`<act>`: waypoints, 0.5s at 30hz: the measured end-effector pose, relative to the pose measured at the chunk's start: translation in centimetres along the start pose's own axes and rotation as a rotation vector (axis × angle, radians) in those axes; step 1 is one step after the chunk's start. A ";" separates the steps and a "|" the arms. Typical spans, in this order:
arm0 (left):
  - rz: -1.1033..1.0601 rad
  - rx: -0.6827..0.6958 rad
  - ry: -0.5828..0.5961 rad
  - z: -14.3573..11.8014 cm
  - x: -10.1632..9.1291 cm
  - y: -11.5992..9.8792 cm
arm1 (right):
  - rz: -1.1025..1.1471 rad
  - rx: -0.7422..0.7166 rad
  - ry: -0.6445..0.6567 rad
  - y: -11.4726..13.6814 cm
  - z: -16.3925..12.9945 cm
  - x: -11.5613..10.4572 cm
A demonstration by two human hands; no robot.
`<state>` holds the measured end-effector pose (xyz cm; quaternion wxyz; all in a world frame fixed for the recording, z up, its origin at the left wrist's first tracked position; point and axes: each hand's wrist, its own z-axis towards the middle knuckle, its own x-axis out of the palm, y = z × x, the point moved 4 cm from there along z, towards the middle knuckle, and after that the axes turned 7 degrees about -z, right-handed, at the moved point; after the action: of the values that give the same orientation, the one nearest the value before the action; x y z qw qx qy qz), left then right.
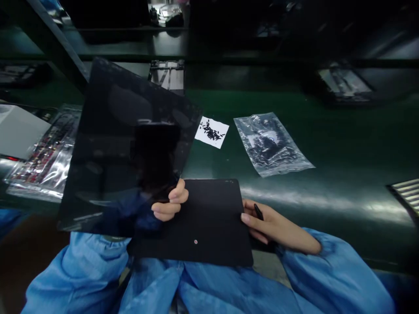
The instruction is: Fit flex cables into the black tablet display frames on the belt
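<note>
My left hand is closed on a large glossy black panel, raised and tilted, with dark reflections across its face. Only the fingertips show at its right edge; the rest of the hand is behind it. Under and to the right lies a flat matte black panel with rounded corners and a small pale round spot near its front. My right hand is closed round a dark pen-like tool, mostly hidden in the fingers. Its thumb rests at the matte panel's right edge.
A white paper bearing several small black pieces lies ahead on the green bench. Beside it is a clear plastic bag with dark contents. Plastic-wrapped parts and a white box stand left. Framed parts sit farther back.
</note>
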<state>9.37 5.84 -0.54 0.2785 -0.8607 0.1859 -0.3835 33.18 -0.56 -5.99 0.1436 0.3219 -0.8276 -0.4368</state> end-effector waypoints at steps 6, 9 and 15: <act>-0.052 -0.034 0.087 0.1 1.1 0.8 | 0.030 -0.007 0.025 0.4 0.0 -0.1; -0.023 -0.046 0.087 -0.2 1.1 0.6 | 0.039 -0.012 0.041 0.4 0.0 -0.2; -0.087 -0.120 0.071 -0.6 0.9 0.3 | 0.051 -0.018 0.059 0.3 0.1 -0.3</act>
<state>9.44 4.92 0.10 0.2027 -0.8690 0.1810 -0.4136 33.25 -0.18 -5.78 0.1818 0.3123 -0.8269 -0.4310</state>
